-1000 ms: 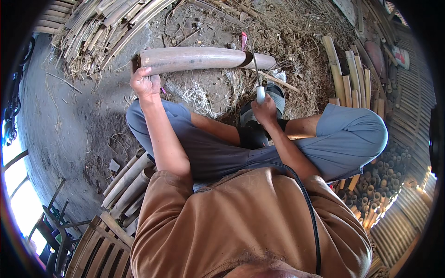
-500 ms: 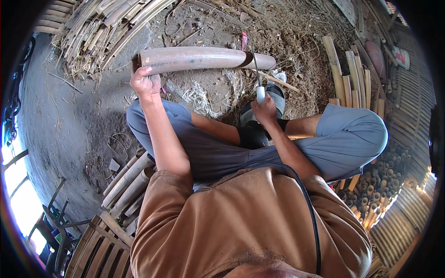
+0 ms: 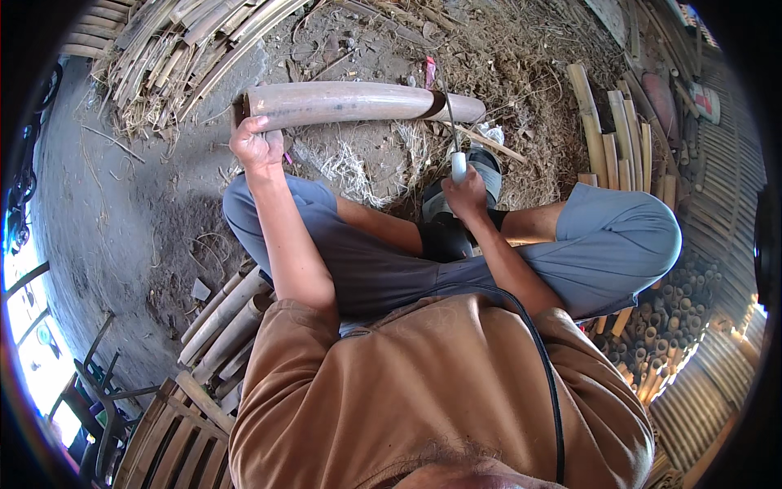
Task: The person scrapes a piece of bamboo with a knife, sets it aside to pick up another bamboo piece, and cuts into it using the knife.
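A thick length of bamboo [image 3: 342,103] lies crosswise in front of my crossed legs. My left hand [image 3: 257,143] grips its open left end, fingers curled round the rim. My right hand [image 3: 466,198] is closed on the pale handle of a long-bladed knife [image 3: 459,167]. The thin dark blade points away from me and crosses the bamboo close to its right end, beside a dark curved gap in its wall. Whether the blade is cutting in or only resting against the bamboo, I cannot tell. The bamboo's right end sits just beyond my dark shoe [image 3: 482,171].
Split bamboo strips [image 3: 204,41] are heaped at the far left. Shavings [image 3: 521,90] cover the ground ahead. Upright bamboo pieces [image 3: 611,147] stand at the right, with a stack of cut tubes [image 3: 660,326] nearer me. More bamboo lengths [image 3: 224,322] and a slatted wooden piece [image 3: 175,440] lie at the near left.
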Demonstrator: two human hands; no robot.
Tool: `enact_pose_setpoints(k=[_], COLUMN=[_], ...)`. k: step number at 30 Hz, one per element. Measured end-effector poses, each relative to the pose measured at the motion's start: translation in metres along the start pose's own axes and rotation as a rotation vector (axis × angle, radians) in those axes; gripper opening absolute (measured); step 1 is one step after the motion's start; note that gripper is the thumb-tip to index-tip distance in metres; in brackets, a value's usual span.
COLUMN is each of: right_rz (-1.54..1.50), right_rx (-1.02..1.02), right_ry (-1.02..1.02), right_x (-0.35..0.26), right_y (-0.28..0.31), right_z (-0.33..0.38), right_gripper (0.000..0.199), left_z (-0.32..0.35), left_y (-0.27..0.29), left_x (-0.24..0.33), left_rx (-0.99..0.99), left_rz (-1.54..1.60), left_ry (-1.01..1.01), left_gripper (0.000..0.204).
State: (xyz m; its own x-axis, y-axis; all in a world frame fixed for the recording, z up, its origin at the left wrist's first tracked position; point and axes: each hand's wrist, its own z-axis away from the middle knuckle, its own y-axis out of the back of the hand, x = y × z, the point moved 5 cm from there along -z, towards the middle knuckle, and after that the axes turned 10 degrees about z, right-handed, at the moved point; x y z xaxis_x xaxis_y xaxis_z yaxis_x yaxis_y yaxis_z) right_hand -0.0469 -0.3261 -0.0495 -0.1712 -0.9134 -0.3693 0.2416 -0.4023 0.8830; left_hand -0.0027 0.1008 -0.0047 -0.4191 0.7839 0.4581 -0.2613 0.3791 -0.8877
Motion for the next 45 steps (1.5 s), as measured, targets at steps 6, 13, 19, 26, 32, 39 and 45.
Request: enact_pose_setpoints(k=[6, 13, 19, 26, 32, 39, 45], right_rz=[0.007, -0.004, 0.01, 0.021, 0.02, 0.008, 0.039], right_rx=[0.057, 0.029, 0.01, -0.01, -0.016, -0.005, -0.006], right_ry=[0.035, 0.01, 0.009, -0.007, -0.005, 0.014, 0.004], right_x=[0.0002, -0.0024, -0.0045, -0.0046, -0.0039, -0.001, -0.0005], right_y=[0.0001, 0.0044, 0.0064, 0.0054, 0.0055, 0.0027, 0.0018], right_z=[0.0003, 0.0014, 0.0026, 0.0022, 0.0007, 0.0002, 0.0007], right_gripper=[0.034, 0.037, 0.04, 0.042, 0.042, 0.04, 0.043], left_z=[0.001, 0.0006, 0.0012, 0.0008, 0.001, 0.0003, -0.0027], left_y=[0.0005, 0.0, -0.001, 0.0017, -0.0005, 0.0021, 0.0063], left_x=[0.0006, -0.0001, 0.0001, 0.0, 0.0002, -0.0009, -0.0013], left_rx=[0.003, 0.008, 0.015, 0.015, 0.002, 0.018, 0.014], left_rz=[-0.019, -0.038, -0.049, -0.049, -0.054, -0.045, -0.021], left_ry=[0.008, -0.007, 0.0, -0.003, -0.008, -0.007, 0.013], left_gripper=[0.06, 0.061, 0.061, 0.061, 0.06, 0.06, 0.06])
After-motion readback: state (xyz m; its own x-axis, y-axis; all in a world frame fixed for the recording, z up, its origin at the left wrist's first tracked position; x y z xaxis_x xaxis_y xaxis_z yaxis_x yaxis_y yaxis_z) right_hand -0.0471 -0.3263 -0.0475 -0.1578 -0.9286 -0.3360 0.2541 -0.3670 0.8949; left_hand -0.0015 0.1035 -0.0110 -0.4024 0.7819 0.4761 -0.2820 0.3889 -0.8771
